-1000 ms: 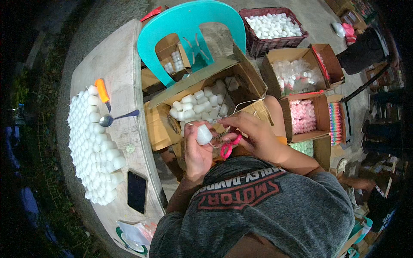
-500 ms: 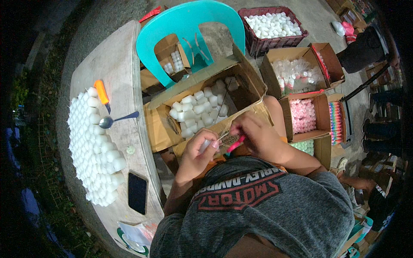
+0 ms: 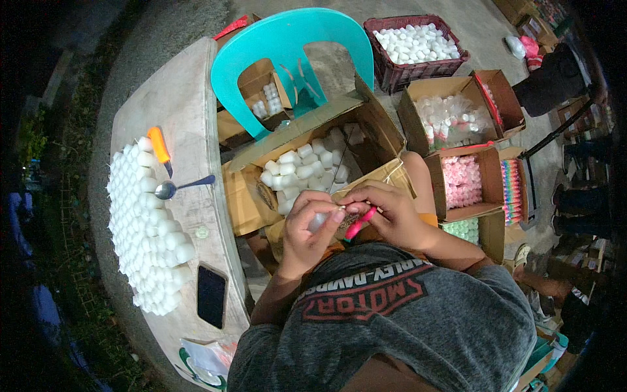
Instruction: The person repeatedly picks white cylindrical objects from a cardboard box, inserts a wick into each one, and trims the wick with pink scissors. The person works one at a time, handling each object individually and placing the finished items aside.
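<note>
The bench (image 3: 189,98) is carrying rows of white pieces (image 3: 147,222) along its left edge. Off its right edge, over the open box (image 3: 307,163), the left hand (image 3: 307,225) is gripping one small white piece (image 3: 320,221) while the right hand (image 3: 392,212) is pinching a pink tool (image 3: 360,223) against it. Trimming seems underway; the following cut needs steady fingertips.

A bare grey concrete floor (image 3: 163,39) spreads around a teal plastic chair (image 3: 290,49). Left of the chair stands a pale worn table (image 3: 189,85). Right of the chair sits a dark red crate (image 3: 392,72). Beyond the table, the ground lies in darkness.
</note>
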Motion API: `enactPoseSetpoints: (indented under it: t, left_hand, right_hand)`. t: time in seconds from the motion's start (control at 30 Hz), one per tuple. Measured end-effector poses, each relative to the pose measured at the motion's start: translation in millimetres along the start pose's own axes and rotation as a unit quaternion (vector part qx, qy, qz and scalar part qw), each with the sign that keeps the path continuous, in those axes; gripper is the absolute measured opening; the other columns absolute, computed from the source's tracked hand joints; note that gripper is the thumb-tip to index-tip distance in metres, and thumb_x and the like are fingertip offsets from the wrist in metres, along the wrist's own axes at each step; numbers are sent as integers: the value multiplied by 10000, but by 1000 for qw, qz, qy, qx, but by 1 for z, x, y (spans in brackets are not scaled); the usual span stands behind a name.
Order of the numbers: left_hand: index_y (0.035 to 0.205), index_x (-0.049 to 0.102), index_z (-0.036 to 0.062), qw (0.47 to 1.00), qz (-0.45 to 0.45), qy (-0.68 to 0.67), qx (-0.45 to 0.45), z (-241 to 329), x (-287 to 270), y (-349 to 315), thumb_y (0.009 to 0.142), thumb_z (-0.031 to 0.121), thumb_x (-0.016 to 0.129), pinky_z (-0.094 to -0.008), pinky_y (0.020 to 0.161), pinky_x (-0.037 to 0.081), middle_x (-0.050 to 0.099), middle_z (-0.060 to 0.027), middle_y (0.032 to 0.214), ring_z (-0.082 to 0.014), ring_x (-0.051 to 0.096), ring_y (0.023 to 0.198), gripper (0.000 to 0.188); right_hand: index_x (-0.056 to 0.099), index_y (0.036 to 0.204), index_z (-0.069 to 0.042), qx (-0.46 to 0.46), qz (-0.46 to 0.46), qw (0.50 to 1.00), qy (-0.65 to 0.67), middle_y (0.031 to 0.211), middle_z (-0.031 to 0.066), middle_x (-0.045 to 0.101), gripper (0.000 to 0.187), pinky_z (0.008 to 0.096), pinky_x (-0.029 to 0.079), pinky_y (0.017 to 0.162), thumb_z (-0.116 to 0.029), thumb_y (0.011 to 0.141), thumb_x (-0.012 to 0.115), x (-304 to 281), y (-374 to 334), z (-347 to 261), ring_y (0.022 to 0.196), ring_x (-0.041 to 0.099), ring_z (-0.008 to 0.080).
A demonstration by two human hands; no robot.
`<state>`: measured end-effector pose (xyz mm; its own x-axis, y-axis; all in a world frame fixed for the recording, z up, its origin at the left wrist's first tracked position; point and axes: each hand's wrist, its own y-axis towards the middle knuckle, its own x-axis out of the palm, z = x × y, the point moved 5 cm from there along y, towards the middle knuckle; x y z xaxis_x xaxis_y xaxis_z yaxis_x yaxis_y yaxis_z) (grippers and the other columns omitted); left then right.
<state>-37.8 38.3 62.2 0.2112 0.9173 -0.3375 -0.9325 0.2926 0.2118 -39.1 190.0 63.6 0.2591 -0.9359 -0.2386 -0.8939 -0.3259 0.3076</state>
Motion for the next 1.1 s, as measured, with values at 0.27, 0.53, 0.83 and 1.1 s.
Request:
enactPoseSetpoints:
  t: [0.27,0.53,0.83,1.1]
  left_hand:
    - [861,570,-2,981,20,-153,-117,-27,7,-9,838,93,596,-257,789,406,558,-82,896,-158,530,856,101]
    - [843,620,2,983,-84,-137,-89,-28,2,-1,798,120,667,-263,753,430,558,-45,883,-142,547,817,134]
    - [836,616,-6,965,51,-215,-141,-32,4,-4,817,117,649,-239,775,404,521,-60,918,-149,514,858,129]
    - [824,615,15,999,41,-9,-32,-11,0,2,777,39,658,-258,736,429,544,-79,889,-177,543,819,68]
  right_hand:
    - [615,927,-9,-83,-54,988,-122,912,97,605,183,311,460,662,-56,756,661,1,-3,-6,778,592,221]
    - [522,962,-23,-78,-81,994,-11,927,82,576,279,294,459,717,-70,736,678,4,-9,5,814,578,204]
    - [593,969,-2,-118,38,987,-104,907,132,623,280,335,508,710,-13,706,688,3,0,1,806,619,291]
    - [595,927,0,-121,73,971,-191,865,116,639,222,328,504,639,-6,727,690,2,-6,1,730,628,260]
